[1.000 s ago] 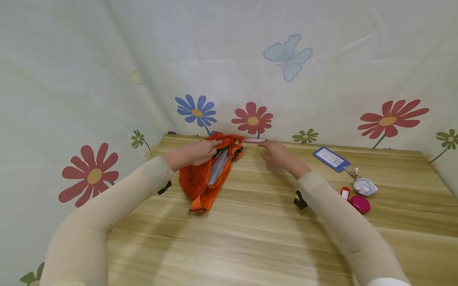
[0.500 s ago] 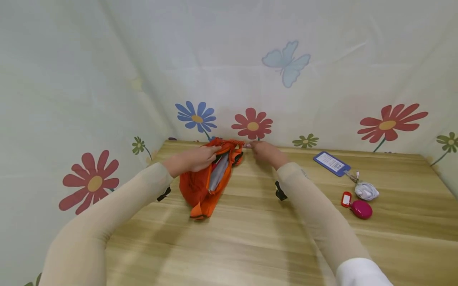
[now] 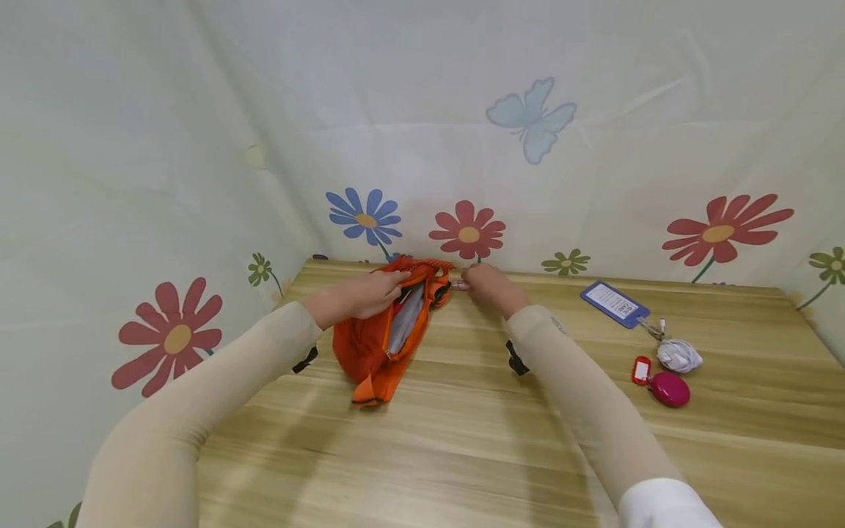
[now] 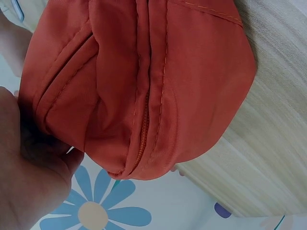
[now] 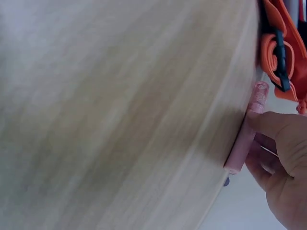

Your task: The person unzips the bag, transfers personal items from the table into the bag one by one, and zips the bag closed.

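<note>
In the head view an orange fabric bag (image 3: 359,341) lies at the table's back left, its zipped mouth open on a grey lining. My left hand (image 3: 366,293) grips the bag's upper edge; in the left wrist view the fingertips are hidden by the cloth. Just right of the bag, my right hand (image 3: 495,288) holds a slim pink tube (image 3: 460,285) by the back edge of the table. The right wrist view shows thumb and fingers pinching this tube (image 5: 242,146), which has a clearer, patterned end towards the bag's strap and black buckle (image 5: 282,60).
To the right on the wooden table (image 3: 429,455) lie a blue card holder (image 3: 614,303), a coiled white cable (image 3: 680,355), a red key tag (image 3: 641,370) and a round magenta case (image 3: 670,389). A flower-printed curtain (image 3: 396,132) rises behind the table.
My right hand has moved left to the pink tube, taken hold of it and drawn it slightly nearer. My left hand stays on the bag. The head view has tilted up slightly.
</note>
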Action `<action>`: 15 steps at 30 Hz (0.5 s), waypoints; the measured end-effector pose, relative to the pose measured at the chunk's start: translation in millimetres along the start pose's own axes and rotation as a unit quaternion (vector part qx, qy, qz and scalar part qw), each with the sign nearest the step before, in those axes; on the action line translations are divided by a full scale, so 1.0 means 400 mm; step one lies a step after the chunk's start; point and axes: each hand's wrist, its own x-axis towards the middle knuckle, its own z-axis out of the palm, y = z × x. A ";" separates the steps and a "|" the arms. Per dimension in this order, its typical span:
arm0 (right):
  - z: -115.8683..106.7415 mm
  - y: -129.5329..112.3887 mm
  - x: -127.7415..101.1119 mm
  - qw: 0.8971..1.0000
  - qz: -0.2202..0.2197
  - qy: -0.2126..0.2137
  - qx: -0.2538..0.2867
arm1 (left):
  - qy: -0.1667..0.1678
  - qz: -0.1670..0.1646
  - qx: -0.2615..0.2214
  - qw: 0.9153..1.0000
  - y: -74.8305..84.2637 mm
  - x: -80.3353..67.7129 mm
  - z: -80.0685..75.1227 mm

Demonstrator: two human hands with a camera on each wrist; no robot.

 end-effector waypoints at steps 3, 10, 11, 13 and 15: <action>0.007 -0.007 -0.001 1.000 0.007 -0.008 0.007 | -0.003 0.003 0.001 1.000 -0.002 -0.001 0.003; 0.002 -0.013 -0.012 1.000 0.026 0.012 0.002 | 0.006 0.007 0.020 1.000 0.000 0.000 0.010; -0.001 -0.014 -0.014 1.000 0.028 0.012 -0.001 | 0.006 0.001 0.014 1.000 0.001 0.000 0.009; -0.007 -0.015 -0.019 0.999 0.028 0.015 -0.010 | 0.003 -0.007 0.007 1.000 0.002 0.000 0.007; -0.013 -0.018 -0.024 0.999 0.026 0.017 -0.018 | 0.004 -0.012 -0.002 1.000 0.004 0.001 0.004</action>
